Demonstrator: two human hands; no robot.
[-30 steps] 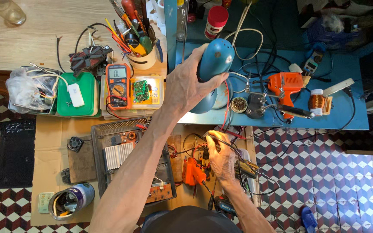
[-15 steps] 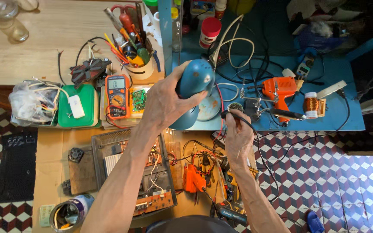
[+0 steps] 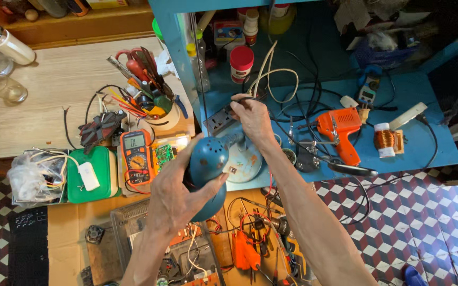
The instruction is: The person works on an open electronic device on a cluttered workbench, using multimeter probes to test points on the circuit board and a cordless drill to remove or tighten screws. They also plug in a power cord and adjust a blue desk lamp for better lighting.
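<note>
Your left hand (image 3: 173, 193) is wrapped around the blue lamp head (image 3: 208, 164) at frame centre. Your right hand (image 3: 253, 119), just above, pinches what looks like a black plug (image 3: 238, 99) beside the grey power strip (image 3: 218, 122), orange soldering gun (image 3: 339, 130) off right

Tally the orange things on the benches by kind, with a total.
Orange soldering gun: 1
Orange multimeter: 1
Orange-handled pliers: 1
Total: 3
The left hand grips the blue lamp head; neither hand touches an orange tool.
</note>
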